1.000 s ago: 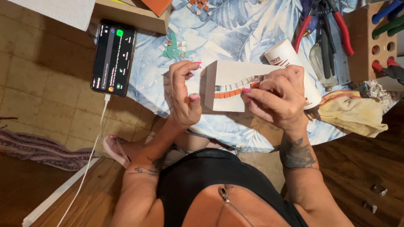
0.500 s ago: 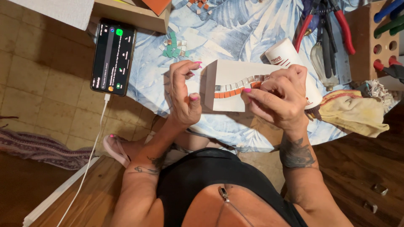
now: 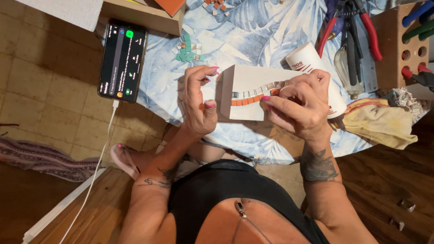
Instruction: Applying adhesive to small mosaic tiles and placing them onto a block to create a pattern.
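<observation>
Hands at work on a mosaic: the left hand (image 3: 199,106) curls its fingers around the edge of a white board (image 3: 246,92) above a blue leaf-print tablecloth (image 3: 253,27), while the right hand (image 3: 298,106) pinches fingertips together on the curved row of orange and mirrored tiles (image 3: 257,94). Loose green tiles (image 3: 187,50) lie near a smartphone (image 3: 123,59).

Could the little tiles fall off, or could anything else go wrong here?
Maybe. The left hand holds the white box tilted by one end, so the row of tiles under the right hand might slip. The phone hangs over the table's edge; a tug on its white cable could drop it.
</observation>
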